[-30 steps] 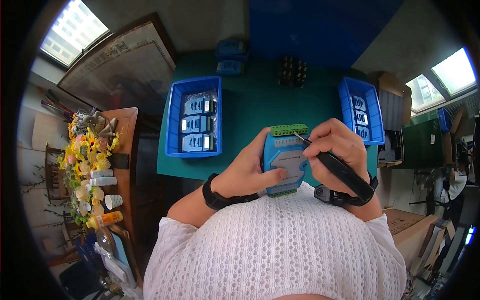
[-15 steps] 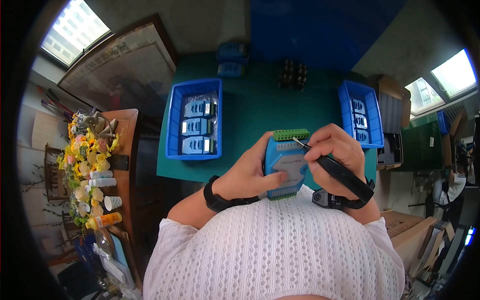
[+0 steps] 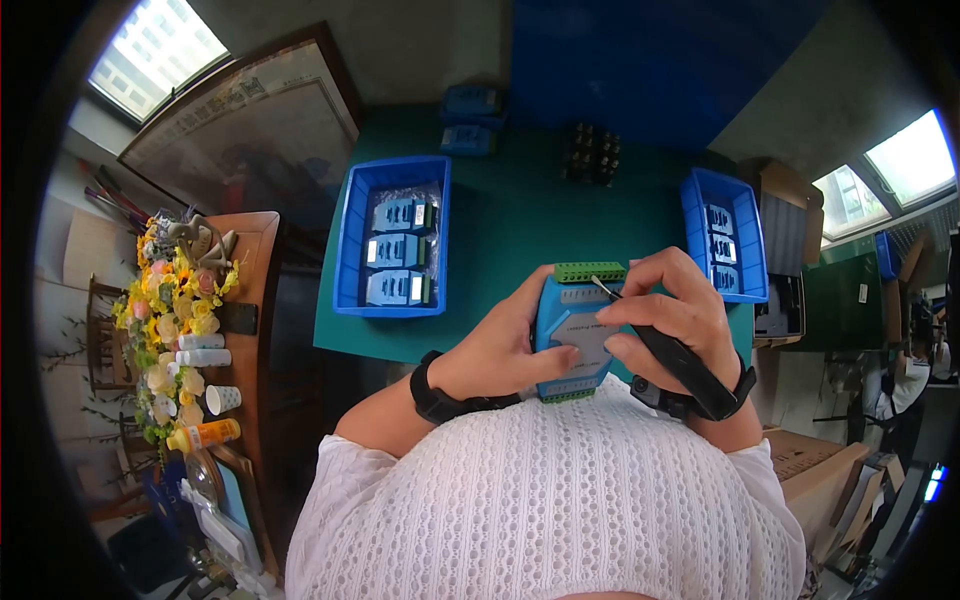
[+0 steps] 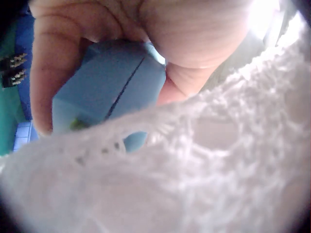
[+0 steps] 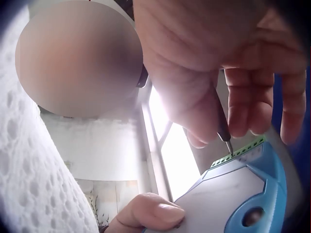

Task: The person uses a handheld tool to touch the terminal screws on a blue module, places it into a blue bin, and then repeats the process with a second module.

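Observation:
My left hand (image 3: pixel 500 350) grips a blue module (image 3: pixel 570 335) with a grey face, thumb across its front. A green terminal block (image 3: pixel 588 271) runs along the module's top edge, another along its bottom. My right hand (image 3: pixel 680 310) holds a black-handled screwdriver (image 3: pixel 685 368) slantwise; its thin tip meets the green block. In the right wrist view the screwdriver tip (image 5: pixel 230 147) touches the row of holes in the block (image 5: pixel 238 151). The left wrist view shows the module's blue side (image 4: pixel 109 87) within the left hand (image 4: pixel 189 34), partly behind white knit cloth.
A blue bin (image 3: pixel 345 240) with several modules stands on the green table (image 3: pixel 500 210) at left, another bin (image 3: pixel 752 245) at right. Two modules (image 3: pixel 468 140) and a group of dark metallic parts (image 3: pixel 592 155) sit at the back. Flowers (image 3: pixel 180 310) and bottles occupy a wooden side table.
The module and both hands have shifted slightly right and down in the head view. The screwdriver tip stays around the upper green block, and the right hand's fingers have changed position on the handle.

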Demonstrator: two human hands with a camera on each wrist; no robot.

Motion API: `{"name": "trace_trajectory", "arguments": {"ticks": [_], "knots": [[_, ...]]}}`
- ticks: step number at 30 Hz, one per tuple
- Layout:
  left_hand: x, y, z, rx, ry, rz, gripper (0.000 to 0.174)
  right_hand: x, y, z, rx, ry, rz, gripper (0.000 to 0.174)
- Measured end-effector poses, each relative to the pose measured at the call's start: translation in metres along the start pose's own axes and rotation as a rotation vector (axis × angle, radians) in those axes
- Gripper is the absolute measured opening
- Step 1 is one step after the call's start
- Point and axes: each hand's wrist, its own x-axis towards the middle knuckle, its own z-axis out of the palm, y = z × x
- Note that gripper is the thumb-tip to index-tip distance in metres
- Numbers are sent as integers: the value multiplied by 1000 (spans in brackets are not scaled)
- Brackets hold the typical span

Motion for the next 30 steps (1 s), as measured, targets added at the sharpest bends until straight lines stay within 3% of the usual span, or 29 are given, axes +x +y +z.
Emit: {"name": "trace_trajectory", "arguments": {"ticks": [2, 5, 9, 12, 13, 16, 18, 20, 21, 27, 30], "knots": [[0, -2, 0, 9, 7, 2, 72, -3, 9, 3, 38, 15, -21, 20], [0, 0, 0, 0, 0, -14, 71, -12, 18, 12, 302, 107, 168, 18], [0, -2, 0, -12, -4, 1, 69, -18, 20, 23, 609, 325, 290, 12], [0, -4, 1, -28, 1, -1, 68, -20, 24, 23, 719, 372, 366, 14], [0, -5, 1, -31, 2, 7, 68, -21, 31, 25, 692, 362, 282, 17], [0, -6, 1, -29, 11, 8, 69, -21, 31, 25, 756, 434, 333, 17], [0, -6, 1, -16, 15, -1, 69, -22, 35, 24, 758, 465, 244, 14], [-1, -5, 1, 5, 15, -10, 70, -22, 43, 23, 848, 497, 124, 22], [-1, -4, 2, 1, 15, -9, 69, -20, 42, 23, 751, 512, 79, 30], [-1, -3, 2, -3, 7, 0, 68, -16, 32, 27, 710, 486, 119, 28], [-1, -4, 2, 0, 2, 5, 68, -13, 24, 24, 771, 452, 275, 20]]}}
